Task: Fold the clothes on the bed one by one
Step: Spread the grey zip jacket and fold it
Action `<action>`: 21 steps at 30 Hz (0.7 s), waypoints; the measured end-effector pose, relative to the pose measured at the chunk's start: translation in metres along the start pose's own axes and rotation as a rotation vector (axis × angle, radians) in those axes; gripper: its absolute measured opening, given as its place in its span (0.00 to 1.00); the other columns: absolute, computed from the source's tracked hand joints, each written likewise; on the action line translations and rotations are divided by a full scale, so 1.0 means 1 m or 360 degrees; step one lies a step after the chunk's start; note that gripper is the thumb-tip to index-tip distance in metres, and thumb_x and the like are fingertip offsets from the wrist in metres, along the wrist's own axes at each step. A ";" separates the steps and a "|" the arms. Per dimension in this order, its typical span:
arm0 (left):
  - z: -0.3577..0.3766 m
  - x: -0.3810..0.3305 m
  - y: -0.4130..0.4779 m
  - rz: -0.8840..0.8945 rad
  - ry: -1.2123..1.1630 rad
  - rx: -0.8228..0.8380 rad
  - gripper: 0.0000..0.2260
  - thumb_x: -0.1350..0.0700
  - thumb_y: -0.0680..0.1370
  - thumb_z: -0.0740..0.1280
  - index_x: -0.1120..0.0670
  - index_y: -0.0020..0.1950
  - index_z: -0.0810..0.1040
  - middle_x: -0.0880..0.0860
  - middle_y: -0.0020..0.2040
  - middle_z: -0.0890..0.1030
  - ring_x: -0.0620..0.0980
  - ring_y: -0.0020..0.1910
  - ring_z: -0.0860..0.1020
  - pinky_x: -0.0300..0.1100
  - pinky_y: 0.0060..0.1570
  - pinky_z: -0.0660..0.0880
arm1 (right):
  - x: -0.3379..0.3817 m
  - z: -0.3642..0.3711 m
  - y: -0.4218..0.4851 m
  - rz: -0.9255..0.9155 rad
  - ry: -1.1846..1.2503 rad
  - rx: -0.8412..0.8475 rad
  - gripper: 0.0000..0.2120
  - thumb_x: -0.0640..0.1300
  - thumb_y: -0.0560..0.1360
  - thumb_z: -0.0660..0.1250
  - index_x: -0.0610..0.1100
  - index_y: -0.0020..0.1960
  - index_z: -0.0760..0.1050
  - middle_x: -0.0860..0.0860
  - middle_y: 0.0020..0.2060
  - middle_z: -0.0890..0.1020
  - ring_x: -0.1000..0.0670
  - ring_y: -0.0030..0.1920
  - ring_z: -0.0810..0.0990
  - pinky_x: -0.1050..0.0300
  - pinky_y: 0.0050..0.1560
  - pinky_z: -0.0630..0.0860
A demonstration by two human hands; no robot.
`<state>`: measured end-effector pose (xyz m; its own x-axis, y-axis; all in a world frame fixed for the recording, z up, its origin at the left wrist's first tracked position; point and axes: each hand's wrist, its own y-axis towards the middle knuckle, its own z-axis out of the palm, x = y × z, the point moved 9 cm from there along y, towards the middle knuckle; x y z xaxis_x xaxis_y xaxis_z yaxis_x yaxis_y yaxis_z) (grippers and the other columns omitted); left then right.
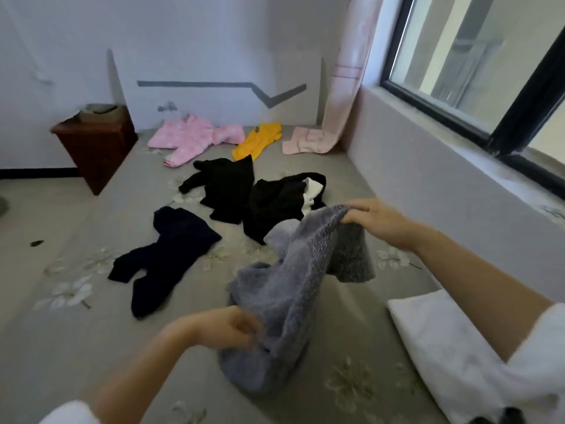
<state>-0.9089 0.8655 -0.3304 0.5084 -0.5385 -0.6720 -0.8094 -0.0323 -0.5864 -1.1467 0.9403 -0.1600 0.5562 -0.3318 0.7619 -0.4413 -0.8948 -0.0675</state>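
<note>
The left hand [226, 327] and right hand [376, 223] clutch grey sweater [293, 286], stretched near-left to far-right.

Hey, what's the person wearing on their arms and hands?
Both arms wear white short sleeves: left sleeve, right sleeve. Forearms are bare. No gloves, watch or rings show on the left hand or right hand.

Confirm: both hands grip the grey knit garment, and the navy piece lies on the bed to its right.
Wrong side: in the head view the navy piece lies left of the grey knit garment. The left hand and right hand both grip it.
</note>
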 end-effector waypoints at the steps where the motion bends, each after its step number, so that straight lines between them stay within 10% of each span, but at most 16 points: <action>1: -0.005 0.009 0.008 -0.0049 0.0010 -0.0152 0.13 0.58 0.76 0.64 0.49 0.58 0.79 0.48 0.58 0.80 0.47 0.57 0.77 0.42 0.61 0.72 | -0.020 0.019 -0.006 0.0090 -0.0006 0.0094 0.08 0.38 0.76 0.62 0.38 0.42 0.77 0.47 0.39 0.77 0.50 0.41 0.73 0.53 0.46 0.67; 7: -0.017 0.041 0.046 -0.0339 -0.0421 -0.0720 0.10 0.50 0.80 0.60 0.54 0.52 0.76 0.53 0.52 0.78 0.49 0.48 0.76 0.45 0.49 0.73 | -0.054 0.074 -0.045 0.0238 0.0434 0.0323 0.13 0.39 0.62 0.62 0.48 0.27 0.59 0.50 0.28 0.60 0.52 0.31 0.57 0.56 0.34 0.54; 13: 0.035 0.028 0.090 -0.0612 -0.1759 -0.0643 0.37 0.34 0.71 0.68 0.57 0.71 0.67 0.59 0.67 0.73 0.60 0.61 0.75 0.52 0.55 0.76 | -0.042 0.112 -0.086 0.0223 0.0454 0.0825 0.10 0.34 0.57 0.59 0.45 0.25 0.58 0.55 0.22 0.59 0.57 0.25 0.54 0.66 0.27 0.56; 18: 0.060 0.011 0.150 -0.0621 -0.1458 -0.0555 0.07 0.58 0.74 0.71 0.59 0.44 0.75 0.60 0.45 0.78 0.56 0.43 0.77 0.46 0.42 0.75 | -0.102 0.129 -0.107 0.0459 0.0477 0.0770 0.10 0.35 0.57 0.59 0.44 0.25 0.58 0.55 0.21 0.58 0.57 0.25 0.53 0.65 0.26 0.54; 21: 0.026 0.015 0.142 -0.0435 -0.1801 -0.0863 0.10 0.69 0.73 0.61 0.57 0.34 0.68 0.57 0.29 0.70 0.51 0.27 0.70 0.37 0.26 0.68 | -0.127 0.118 -0.100 0.0531 0.0138 0.0685 0.16 0.29 0.66 0.61 0.44 0.26 0.62 0.54 0.22 0.65 0.55 0.25 0.61 0.63 0.29 0.62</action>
<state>-1.0083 0.8749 -0.4362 0.4254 0.5431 -0.7239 -0.5194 -0.5085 -0.6867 -1.0900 1.0363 -0.3256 0.3674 -0.6086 0.7033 -0.2459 -0.7929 -0.5576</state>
